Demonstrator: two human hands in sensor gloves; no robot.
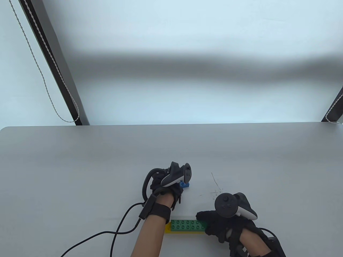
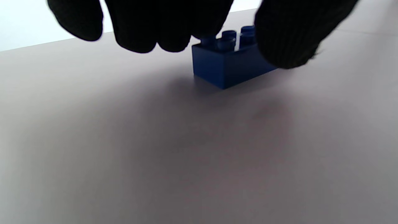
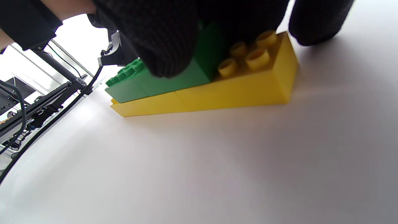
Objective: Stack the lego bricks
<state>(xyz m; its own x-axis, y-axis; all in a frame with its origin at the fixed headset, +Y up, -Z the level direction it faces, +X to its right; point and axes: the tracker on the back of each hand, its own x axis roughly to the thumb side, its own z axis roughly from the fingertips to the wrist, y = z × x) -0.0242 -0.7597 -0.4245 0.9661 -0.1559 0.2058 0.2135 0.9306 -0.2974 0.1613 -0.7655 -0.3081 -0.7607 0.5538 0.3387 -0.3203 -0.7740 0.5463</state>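
Observation:
A small blue brick (image 1: 185, 184) sits on the grey table, and the left wrist view shows it too (image 2: 224, 67). My left hand (image 1: 180, 187) hovers right over it, with the fingers behind it and the thumb (image 2: 289, 34) at its right end. I cannot tell whether they touch it. A long green brick (image 1: 186, 225) sits on a longer yellow brick (image 1: 168, 228) near the front edge. My right hand (image 1: 203, 222) grips the green brick's right end. In the right wrist view the thumb (image 3: 161, 40) lies on the green brick's (image 3: 174, 82) side, above the yellow one (image 3: 233, 90).
A black cable (image 1: 115, 233) runs from my left wrist to the front edge. Faint scratch marks (image 1: 214, 184) lie between the hands. The table's far edge (image 1: 171, 124) meets a window with a black frame post (image 1: 53, 61) and a hanging cord (image 1: 43, 77).

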